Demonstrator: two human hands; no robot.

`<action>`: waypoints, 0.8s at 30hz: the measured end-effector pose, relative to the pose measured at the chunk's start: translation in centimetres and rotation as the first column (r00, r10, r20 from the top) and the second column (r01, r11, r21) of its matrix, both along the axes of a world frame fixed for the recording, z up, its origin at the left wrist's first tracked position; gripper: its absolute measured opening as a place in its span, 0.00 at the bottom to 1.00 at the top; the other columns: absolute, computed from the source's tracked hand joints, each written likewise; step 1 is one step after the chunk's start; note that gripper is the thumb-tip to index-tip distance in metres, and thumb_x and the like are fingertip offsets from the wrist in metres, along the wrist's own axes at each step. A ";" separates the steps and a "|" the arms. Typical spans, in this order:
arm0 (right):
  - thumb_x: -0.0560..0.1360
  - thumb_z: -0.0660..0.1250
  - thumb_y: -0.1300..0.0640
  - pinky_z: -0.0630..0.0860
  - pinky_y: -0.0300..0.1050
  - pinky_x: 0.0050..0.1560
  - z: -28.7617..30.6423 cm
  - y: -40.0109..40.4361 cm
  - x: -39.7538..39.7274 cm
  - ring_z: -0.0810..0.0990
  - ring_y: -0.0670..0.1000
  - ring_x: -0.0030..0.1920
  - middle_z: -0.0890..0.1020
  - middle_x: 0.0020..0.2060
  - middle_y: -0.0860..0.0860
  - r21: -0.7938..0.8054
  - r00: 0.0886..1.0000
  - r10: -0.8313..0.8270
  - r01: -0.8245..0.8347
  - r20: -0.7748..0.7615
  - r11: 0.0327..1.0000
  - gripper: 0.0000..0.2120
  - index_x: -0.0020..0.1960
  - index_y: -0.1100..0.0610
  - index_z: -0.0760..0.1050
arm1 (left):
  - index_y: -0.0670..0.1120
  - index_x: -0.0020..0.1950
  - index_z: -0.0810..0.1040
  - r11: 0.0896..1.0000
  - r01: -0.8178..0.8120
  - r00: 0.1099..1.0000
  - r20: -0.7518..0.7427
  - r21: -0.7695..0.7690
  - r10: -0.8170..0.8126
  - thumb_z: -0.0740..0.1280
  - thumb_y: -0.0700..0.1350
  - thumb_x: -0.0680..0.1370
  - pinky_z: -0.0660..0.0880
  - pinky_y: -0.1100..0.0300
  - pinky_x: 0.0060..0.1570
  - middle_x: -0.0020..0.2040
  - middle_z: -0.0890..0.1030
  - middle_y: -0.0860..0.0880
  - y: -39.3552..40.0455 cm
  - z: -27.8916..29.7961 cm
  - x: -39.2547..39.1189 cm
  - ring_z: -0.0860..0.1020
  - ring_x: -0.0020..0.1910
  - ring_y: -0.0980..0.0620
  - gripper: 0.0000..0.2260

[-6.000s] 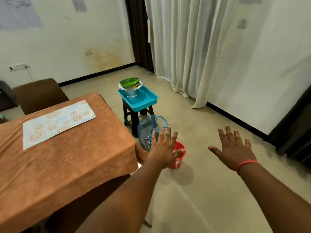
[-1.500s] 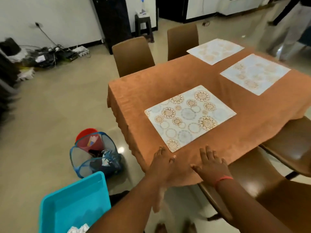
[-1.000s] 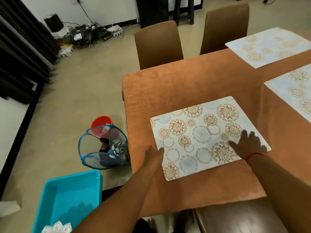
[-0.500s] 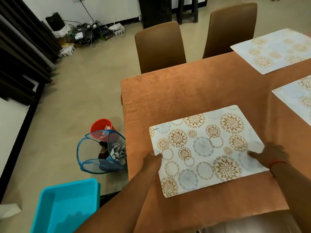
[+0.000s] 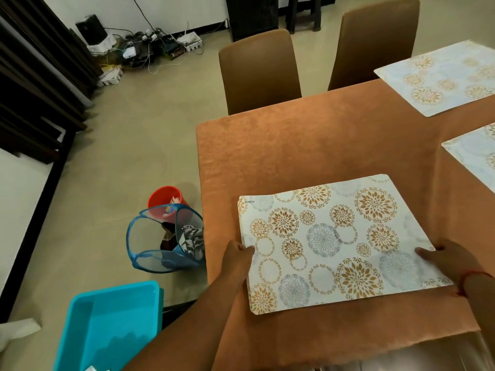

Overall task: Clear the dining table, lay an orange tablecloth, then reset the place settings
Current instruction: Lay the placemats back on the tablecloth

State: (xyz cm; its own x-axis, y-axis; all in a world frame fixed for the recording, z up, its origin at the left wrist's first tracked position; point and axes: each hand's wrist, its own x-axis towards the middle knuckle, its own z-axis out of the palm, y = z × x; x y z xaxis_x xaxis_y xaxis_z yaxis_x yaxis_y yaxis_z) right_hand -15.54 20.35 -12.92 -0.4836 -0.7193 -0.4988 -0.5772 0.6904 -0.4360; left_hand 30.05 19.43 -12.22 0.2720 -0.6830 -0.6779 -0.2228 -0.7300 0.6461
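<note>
"KUBER" printed small, sideways, at far-left corner of nearest placemat.

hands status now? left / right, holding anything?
Left hand: grips the left edge of the white floral-patterned rectangular placemat.
Right hand: grips the same placemat's right edge; how its fingers lie beneath cannot be told.

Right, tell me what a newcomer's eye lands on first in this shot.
First the patterned placemat lying on the orange tablecloth at the table's near end, with the left hand at its left edge and the right hand at its right edge. Next, on the floor to the left, the blue mesh basket with a red bucket behind it, and a turquoise tray nearer the camera.
</note>
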 end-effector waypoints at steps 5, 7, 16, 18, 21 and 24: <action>0.76 0.71 0.56 0.77 0.58 0.49 0.6 0.5 -0.6 0.80 0.62 0.41 0.83 0.42 0.61 -0.085 0.997 0.028 -0.034 -0.073 0.996 0.07 0.45 0.59 0.78 | 0.46 0.44 0.66 0.991 0.127 0.986 0.112 -0.045 -0.121 0.65 0.44 0.81 0.70 0.52 0.41 0.39 0.70 0.44 0.5 0.3 -1.0 0.71 0.37 0.49 0.10; 0.76 0.71 0.56 0.76 0.56 0.48 0.8 0.6 -0.7 0.80 0.62 0.43 0.83 0.44 0.61 -0.106 0.994 0.033 -0.044 -0.105 0.993 0.06 0.49 0.59 0.79 | 0.44 0.50 0.69 0.990 0.138 0.986 0.104 -0.039 -0.134 0.64 0.45 0.82 0.76 0.52 0.47 0.44 0.76 0.45 0.6 0.6 -1.2 0.76 0.42 0.49 0.06; 0.77 0.69 0.53 0.73 0.54 0.52 3.9 -1.2 1.1 0.77 0.61 0.50 0.82 0.52 0.60 -0.259 0.993 0.052 -0.077 -0.105 0.963 0.13 0.59 0.59 0.78 | 0.43 0.57 0.74 0.951 0.131 0.991 0.072 -0.281 -0.115 0.59 0.42 0.85 0.79 0.44 0.48 0.54 0.81 0.41 -0.9 2.6 -0.5 0.80 0.50 0.43 0.06; 0.77 0.70 0.55 0.76 0.52 0.50 5.0 -2.9 2.1 0.77 0.59 0.50 0.81 0.55 0.59 -0.324 0.998 -0.017 0.036 0.063 0.945 0.12 0.59 0.56 0.78 | 0.44 0.58 0.75 0.937 0.078 0.996 0.077 -0.340 -0.055 0.60 0.41 0.84 0.79 0.49 0.47 0.55 0.81 0.42 -3.0 3.5 1.0 0.80 0.50 0.45 0.06; 0.78 0.67 0.62 0.84 0.46 0.38 5.8 -5.8 4.4 0.79 0.58 0.49 0.78 0.60 0.62 -0.327 0.855 -0.165 0.357 0.492 0.875 0.14 0.64 0.59 0.74 | 0.44 0.59 0.75 0.927 0.032 0.994 0.112 -0.375 0.011 0.60 0.40 0.84 0.79 0.41 0.55 0.56 0.82 0.43 -6.6 4.4 3.8 0.81 0.53 0.42 0.06; 0.80 0.62 0.67 0.84 0.45 0.39 5.6 -8.9 8.2 0.80 0.56 0.47 0.75 0.62 0.66 -0.283 0.655 -0.169 0.525 0.736 0.803 0.19 0.70 0.62 0.67 | 0.47 0.61 0.76 0.921 -0.020 0.987 0.137 -0.390 0.079 0.60 0.40 0.84 0.80 0.44 0.55 0.57 0.82 0.45 -10.3 4.4 6.2 0.81 0.53 0.44 0.09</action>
